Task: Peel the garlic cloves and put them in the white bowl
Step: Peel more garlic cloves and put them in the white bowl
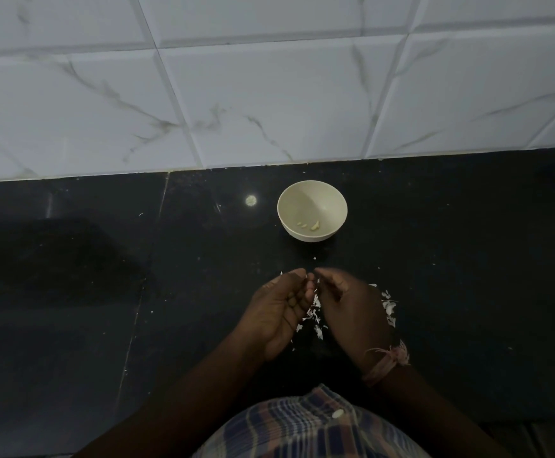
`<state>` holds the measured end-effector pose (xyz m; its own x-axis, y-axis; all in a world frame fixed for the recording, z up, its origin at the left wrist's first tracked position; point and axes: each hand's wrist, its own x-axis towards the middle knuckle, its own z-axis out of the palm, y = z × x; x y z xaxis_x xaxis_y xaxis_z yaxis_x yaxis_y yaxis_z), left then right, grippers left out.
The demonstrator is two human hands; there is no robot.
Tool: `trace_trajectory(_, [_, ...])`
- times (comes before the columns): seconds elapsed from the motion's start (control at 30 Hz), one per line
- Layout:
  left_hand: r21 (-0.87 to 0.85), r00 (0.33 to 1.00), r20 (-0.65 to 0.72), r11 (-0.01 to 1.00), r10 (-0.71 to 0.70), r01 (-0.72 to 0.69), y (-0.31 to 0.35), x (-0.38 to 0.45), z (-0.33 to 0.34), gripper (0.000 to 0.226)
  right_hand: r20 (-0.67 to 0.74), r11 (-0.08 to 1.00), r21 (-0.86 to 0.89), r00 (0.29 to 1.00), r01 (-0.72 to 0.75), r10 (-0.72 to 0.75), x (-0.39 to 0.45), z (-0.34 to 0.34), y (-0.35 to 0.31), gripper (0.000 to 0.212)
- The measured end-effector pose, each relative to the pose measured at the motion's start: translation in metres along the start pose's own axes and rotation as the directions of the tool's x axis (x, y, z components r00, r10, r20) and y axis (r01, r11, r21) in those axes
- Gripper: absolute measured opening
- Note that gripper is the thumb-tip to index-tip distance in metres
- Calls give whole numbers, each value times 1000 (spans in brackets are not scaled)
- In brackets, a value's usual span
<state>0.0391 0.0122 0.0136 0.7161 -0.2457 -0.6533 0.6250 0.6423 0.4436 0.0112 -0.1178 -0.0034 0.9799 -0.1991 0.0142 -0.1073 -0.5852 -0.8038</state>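
Hands [281,312] [348,309] together over garlic skins [315,317] on the black counter [467,259].
Both have fingers curled, fingertips meeting; what they pinch is too small to tell. White bowl [312,193] beyond holds peeled cloves [309,225].

We see a black countertop [71,292], glossy and flecked with pale specks. At twelve o'clock the wall tiles [269,104] are white with thin grey marble veining. The bowl [312,193], just past centre toward one o'clock, is off-white; the peeled cloves [309,225] inside look pale yellow, though the dim light makes that uncertain. White garlic skins [315,312] lie scattered near centre. At five o'clock a pinkish thread band [385,363] circles the wrist. At six o'clock the shirt [302,431] is plaid in blue, rust and white.
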Motion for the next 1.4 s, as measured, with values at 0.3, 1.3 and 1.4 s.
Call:
trace_trajectory(0.3, [162,990,24,977,136,-138,-3,6,-9,14,33,997,-51,998,54,-52,2,0,-3,38])
trace_trajectory(1.3, [103,990,60,985,130,-136,-3,13,-15,23,-120,993,40,987,111,-106,10,1,1,17])
trace_trajectory(1.4, [119,990,68,984,127,-135,-4,13,-16,23,-102,988,11,983,155,-153,9,3,-1,14])
